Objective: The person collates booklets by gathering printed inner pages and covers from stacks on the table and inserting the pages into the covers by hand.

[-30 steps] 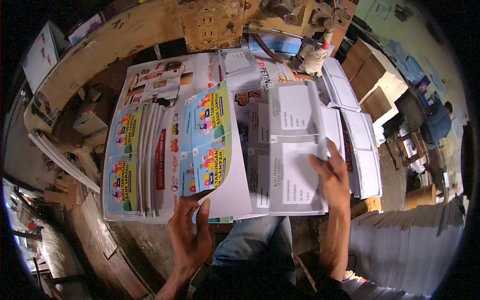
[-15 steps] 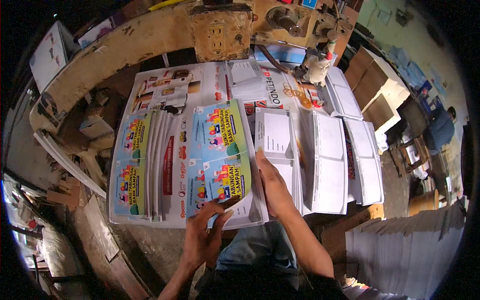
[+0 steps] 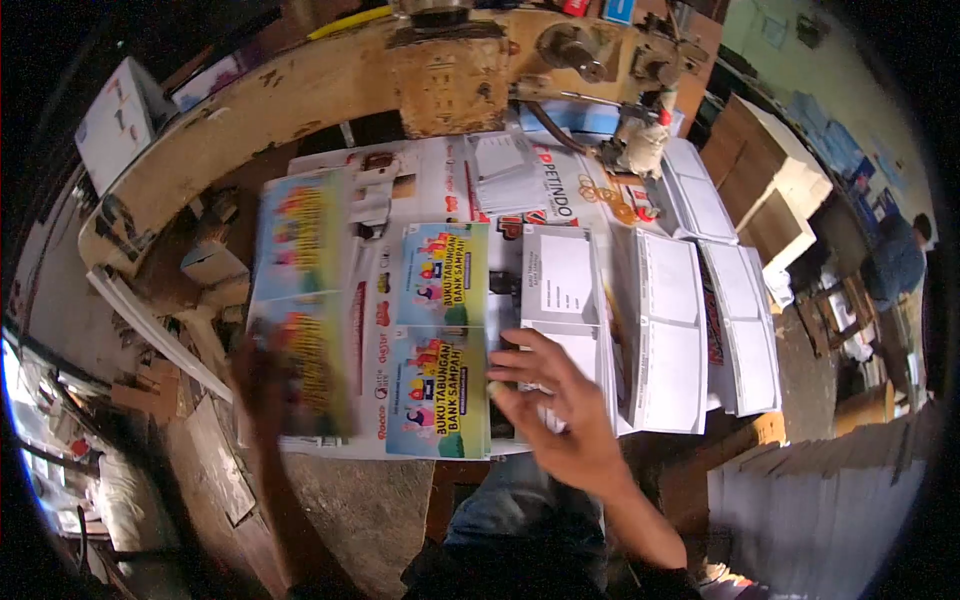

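One cover (image 3: 305,235): my left hand (image 3: 260,378), blurred, is gripping its left edge, left of the pile (image 3: 437,280). My right hand (image 3: 570,420): hanging near the pile's right edge, fingers apart, holding nothing. Handling: probably feeling light, bendy, slick; edges are offering safest hold.

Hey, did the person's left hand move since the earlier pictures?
Yes, to the left: the left hand was right of the printed word Rocco; now it's left of it.

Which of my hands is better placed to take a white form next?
Probably your right hand: it's close to the nearest white form pile, while your left hand is farther off, at the blurred colourful cover.
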Demonstrator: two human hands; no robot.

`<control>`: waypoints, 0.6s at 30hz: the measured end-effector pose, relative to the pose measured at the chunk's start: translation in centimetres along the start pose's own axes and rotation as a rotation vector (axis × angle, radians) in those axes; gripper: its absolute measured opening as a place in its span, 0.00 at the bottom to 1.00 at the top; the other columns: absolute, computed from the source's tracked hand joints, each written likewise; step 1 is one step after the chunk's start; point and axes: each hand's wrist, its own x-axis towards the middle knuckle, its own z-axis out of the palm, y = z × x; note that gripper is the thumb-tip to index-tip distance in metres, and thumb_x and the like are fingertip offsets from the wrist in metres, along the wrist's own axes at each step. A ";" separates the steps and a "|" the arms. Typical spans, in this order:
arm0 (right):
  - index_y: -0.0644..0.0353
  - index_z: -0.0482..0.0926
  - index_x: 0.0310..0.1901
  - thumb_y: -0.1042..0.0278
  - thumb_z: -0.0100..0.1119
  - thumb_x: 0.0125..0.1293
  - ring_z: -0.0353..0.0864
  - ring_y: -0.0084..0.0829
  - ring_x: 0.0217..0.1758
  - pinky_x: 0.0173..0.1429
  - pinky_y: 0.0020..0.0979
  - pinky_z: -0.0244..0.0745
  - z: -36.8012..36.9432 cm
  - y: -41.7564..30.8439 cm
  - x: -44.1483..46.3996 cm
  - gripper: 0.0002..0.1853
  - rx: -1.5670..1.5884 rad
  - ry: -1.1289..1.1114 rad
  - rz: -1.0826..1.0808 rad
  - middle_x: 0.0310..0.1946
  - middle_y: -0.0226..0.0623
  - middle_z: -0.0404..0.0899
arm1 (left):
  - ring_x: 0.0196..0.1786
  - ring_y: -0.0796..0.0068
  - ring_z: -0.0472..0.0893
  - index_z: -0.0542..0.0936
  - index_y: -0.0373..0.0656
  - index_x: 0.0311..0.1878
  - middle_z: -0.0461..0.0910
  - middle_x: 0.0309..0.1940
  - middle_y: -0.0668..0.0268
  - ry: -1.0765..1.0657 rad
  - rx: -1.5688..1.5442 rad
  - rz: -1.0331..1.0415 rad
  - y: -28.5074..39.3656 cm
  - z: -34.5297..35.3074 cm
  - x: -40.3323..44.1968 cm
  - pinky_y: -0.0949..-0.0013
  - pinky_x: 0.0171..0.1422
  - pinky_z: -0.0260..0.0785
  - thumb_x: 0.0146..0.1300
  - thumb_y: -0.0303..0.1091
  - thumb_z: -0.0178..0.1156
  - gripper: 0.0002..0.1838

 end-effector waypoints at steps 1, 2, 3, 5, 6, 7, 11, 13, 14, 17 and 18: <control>0.62 0.68 0.66 0.71 0.63 0.69 0.82 0.31 0.57 0.53 0.31 0.80 -1.6 0.2 -0.2 0.26 -0.073 0.018 -0.014 0.52 0.43 0.82 | 0.20 0.85 0.71 0.68 0.43 0.72 0.76 0.28 0.69 0.043 0.006 0.052 -1.6 -1.5 1.3 0.77 0.18 0.64 0.74 0.42 0.56 0.27; 0.63 0.73 0.61 0.73 0.63 0.68 0.82 0.28 0.56 0.52 0.29 0.80 -3.4 0.5 -0.5 0.21 -0.111 0.043 0.001 0.52 0.39 0.82 | 0.28 0.76 0.79 0.68 0.44 0.72 0.80 0.35 0.64 -0.067 -0.038 0.009 -3.8 -4.2 2.5 0.68 0.30 0.75 0.74 0.40 0.55 0.27; 0.63 0.75 0.60 0.75 0.63 0.67 0.83 0.28 0.54 0.52 0.29 0.80 -5.1 0.9 -0.9 0.19 -0.161 0.062 0.004 0.51 0.38 0.83 | 0.29 0.76 0.79 0.68 0.44 0.72 0.80 0.36 0.64 -0.089 0.022 -0.014 -5.7 -5.5 3.6 0.67 0.31 0.75 0.74 0.40 0.55 0.26; 0.63 0.78 0.56 0.77 0.62 0.66 0.83 0.27 0.52 0.51 0.30 0.81 -8.5 1.7 -1.7 0.17 -0.253 0.148 -0.015 0.49 0.36 0.83 | 0.32 0.74 0.79 0.68 0.44 0.72 0.80 0.37 0.63 -0.103 0.183 -0.011 -9.2 -6.4 5.1 0.66 0.33 0.75 0.74 0.40 0.56 0.26; 0.63 0.79 0.54 0.78 0.61 0.65 0.83 0.26 0.50 0.51 0.30 0.81 -10.1 2.0 -2.1 0.16 -0.293 0.210 -0.036 0.48 0.36 0.84 | 0.33 0.73 0.80 0.68 0.44 0.72 0.81 0.38 0.63 -0.103 0.265 0.006 -11.1 -6.5 5.9 0.65 0.34 0.75 0.74 0.40 0.56 0.26; 0.63 0.81 0.52 0.79 0.61 0.64 0.83 0.26 0.50 0.50 0.31 0.81 -11.8 2.1 -2.3 0.14 -0.404 0.280 -0.049 0.45 0.36 0.84 | 0.34 0.72 0.80 0.68 0.44 0.72 0.81 0.38 0.62 -0.102 0.338 0.028 -12.6 -6.6 6.6 0.65 0.36 0.75 0.74 0.40 0.56 0.26; 0.65 0.82 0.50 0.72 0.67 0.61 0.84 0.34 0.52 0.55 0.37 0.80 -20.3 2.7 -3.4 0.15 -0.690 0.608 -0.205 0.46 0.45 0.84 | 0.38 0.69 0.81 0.69 0.44 0.72 0.81 0.41 0.61 -0.063 0.642 0.119 -16.1 -6.2 8.2 0.62 0.40 0.76 0.74 0.39 0.56 0.26; 0.65 0.82 0.50 0.65 0.71 0.58 0.83 0.42 0.53 0.59 0.41 0.78 -24.9 2.7 -3.9 0.19 -0.899 0.774 -0.177 0.50 0.48 0.83 | 0.40 0.68 0.81 0.69 0.44 0.71 0.81 0.42 0.60 -0.014 0.808 0.175 -16.7 -6.1 8.3 0.61 0.43 0.76 0.74 0.39 0.56 0.26; 0.65 0.82 0.49 0.62 0.73 0.57 0.82 0.47 0.54 0.61 0.42 0.76 -27.3 3.4 -4.5 0.21 -1.032 0.864 -0.159 0.49 0.51 0.83 | 0.41 0.67 0.81 0.69 0.44 0.71 0.82 0.42 0.60 0.015 0.901 0.205 -16.9 -6.1 8.5 0.60 0.44 0.76 0.73 0.39 0.56 0.25; 0.63 0.81 0.53 0.56 0.74 0.53 0.77 0.51 0.60 0.65 0.42 0.71 -33.4 5.1 -7.6 0.28 -1.267 0.909 -0.017 0.52 0.53 0.82 | 0.44 0.65 0.82 0.70 0.44 0.71 0.82 0.44 0.59 0.255 1.198 0.520 -15.6 -5.2 8.0 0.58 0.47 0.76 0.73 0.39 0.56 0.25; 0.63 0.83 0.51 0.59 0.73 0.54 0.80 0.52 0.56 0.61 0.43 0.74 -36.2 6.5 -8.9 0.25 -1.304 0.862 -0.032 0.50 0.53 0.83 | 0.45 0.64 0.82 0.70 0.44 0.71 0.82 0.45 0.59 0.384 1.252 0.668 -14.0 -4.2 7.7 0.58 0.49 0.76 0.73 0.38 0.56 0.25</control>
